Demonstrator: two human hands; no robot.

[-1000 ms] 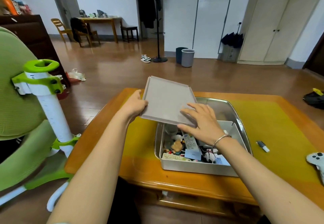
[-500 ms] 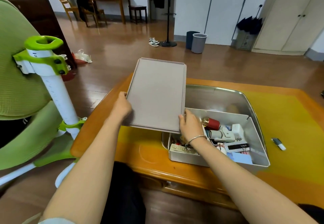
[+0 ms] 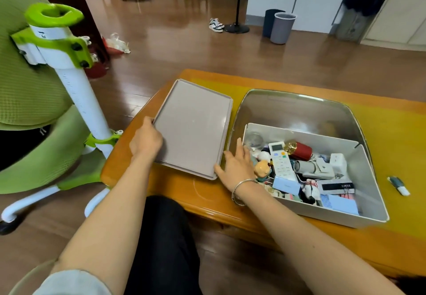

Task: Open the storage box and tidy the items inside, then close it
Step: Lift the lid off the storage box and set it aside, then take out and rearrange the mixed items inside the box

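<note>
Lowered onto the table (image 3: 207,200), lid (image 3: 192,128) is gripped by left hand (image 3: 145,141), right hand (image 3: 237,165) spread.

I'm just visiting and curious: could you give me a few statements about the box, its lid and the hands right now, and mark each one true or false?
1. The lid lies on the table to the left of the storage box. True.
2. The storage box is shut. False: it is open, with its contents showing.
3. The left hand is on the lid's left edge. True.
4. The right hand holds the white remote control. False: the remote lies in the box, and the hand is at the lid's right edge.
5. The storage box is empty. False: it is full of small items, including a red can.
</note>
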